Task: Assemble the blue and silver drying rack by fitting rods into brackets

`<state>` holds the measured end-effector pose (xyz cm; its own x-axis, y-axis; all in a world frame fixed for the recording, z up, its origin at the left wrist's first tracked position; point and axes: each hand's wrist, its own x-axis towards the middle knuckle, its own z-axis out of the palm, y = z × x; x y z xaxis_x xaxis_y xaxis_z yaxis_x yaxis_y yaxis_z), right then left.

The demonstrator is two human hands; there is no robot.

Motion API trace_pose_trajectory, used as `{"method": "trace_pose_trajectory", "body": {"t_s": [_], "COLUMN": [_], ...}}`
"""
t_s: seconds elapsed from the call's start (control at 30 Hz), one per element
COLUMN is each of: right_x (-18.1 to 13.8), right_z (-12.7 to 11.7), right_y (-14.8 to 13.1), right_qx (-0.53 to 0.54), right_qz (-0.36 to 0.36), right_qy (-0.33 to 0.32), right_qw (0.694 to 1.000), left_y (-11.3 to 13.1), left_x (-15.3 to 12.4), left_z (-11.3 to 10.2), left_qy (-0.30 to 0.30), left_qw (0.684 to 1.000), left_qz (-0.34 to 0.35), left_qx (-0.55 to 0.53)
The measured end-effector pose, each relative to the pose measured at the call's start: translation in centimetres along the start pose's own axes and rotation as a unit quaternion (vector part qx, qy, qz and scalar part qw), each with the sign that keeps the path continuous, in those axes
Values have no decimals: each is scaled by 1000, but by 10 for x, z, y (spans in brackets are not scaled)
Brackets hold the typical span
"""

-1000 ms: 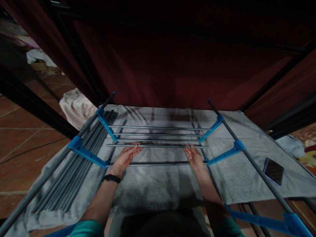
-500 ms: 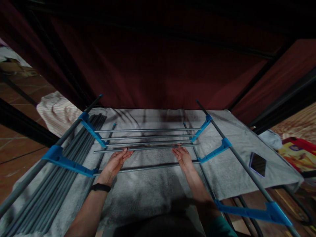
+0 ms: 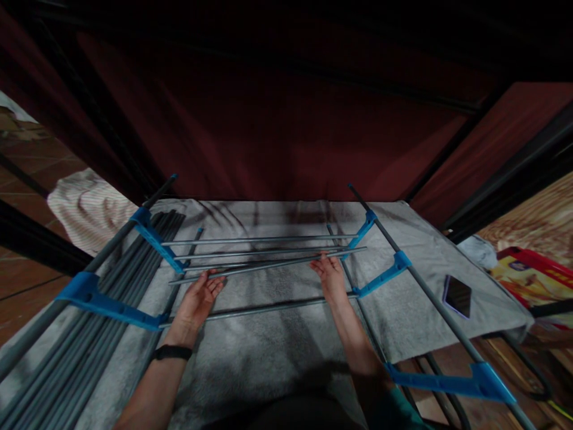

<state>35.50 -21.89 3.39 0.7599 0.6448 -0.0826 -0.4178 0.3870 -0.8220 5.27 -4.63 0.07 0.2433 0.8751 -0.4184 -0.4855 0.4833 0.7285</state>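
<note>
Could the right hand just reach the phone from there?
Probably not directly: the right hand is holding a thin rod, and a long gray pole runs between it and the phone. It would likely need to let go and reach across.

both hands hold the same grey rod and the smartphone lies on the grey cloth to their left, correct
Not their left: the head view shows the smartphone lying on the grey cloth to their right. The left hand and right hand do hold the same grey rod.

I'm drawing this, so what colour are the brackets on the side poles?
The brackets are blue; they show best in the head view.
</note>
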Motion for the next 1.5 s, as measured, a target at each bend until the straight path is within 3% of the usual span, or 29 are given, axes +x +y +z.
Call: {"method": "trace_pose_trajectory", "body": {"t_s": [0.27, 0.43, 0.77, 1.1, 1.5], "right_x": [6, 7, 6, 4, 5], "right_z": [-4, -10, -20, -35, -44], "right_y": [-8, -11, -1, 17, 21], "right_qx": [-7, -4, 8, 36, 33], "right_qz": [-29, -36, 26, 53, 77], "right_qy": [52, 53, 23, 59, 49], "right_qw": [998, 998, 999, 996, 995], "left_y": [2, 2, -1, -3, -3], "left_x": [4, 5, 5, 4, -1], "left_z": [-3, -6, -3, 0, 6], "left_qy": [25, 25, 42, 55, 81], "left_qw": [999, 999, 999, 998, 996], "left_qz": [-11, 3, 4, 9, 16], "left_qx": [-31, -41, -26, -18, -17]}}
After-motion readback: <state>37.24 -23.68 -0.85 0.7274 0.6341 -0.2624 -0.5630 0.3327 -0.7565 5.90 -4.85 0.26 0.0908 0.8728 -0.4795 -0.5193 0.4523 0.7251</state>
